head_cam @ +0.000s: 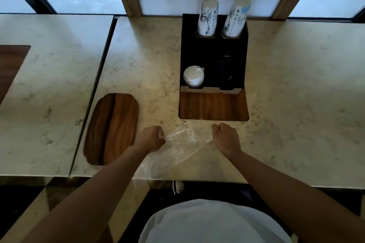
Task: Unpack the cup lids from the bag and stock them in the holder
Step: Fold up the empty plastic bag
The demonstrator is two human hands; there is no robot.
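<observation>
A clear plastic bag (177,148) lies flat on the marble counter near its front edge, looking empty. My left hand (151,138) is closed on the bag's left edge and my right hand (225,138) is closed on its right edge. Just beyond them stands the black holder (211,51) with a wooden front. A stack of white cup lids (193,77) sits in its front left slot. A stack of dark lids (226,71) fills the front right slot.
Two stacks of printed paper cups (208,17) rise from the holder's back slots. A wooden tray (111,128) lies on the counter (296,85) to the left of my hands. A seam splits the counter at the left. Windows run behind.
</observation>
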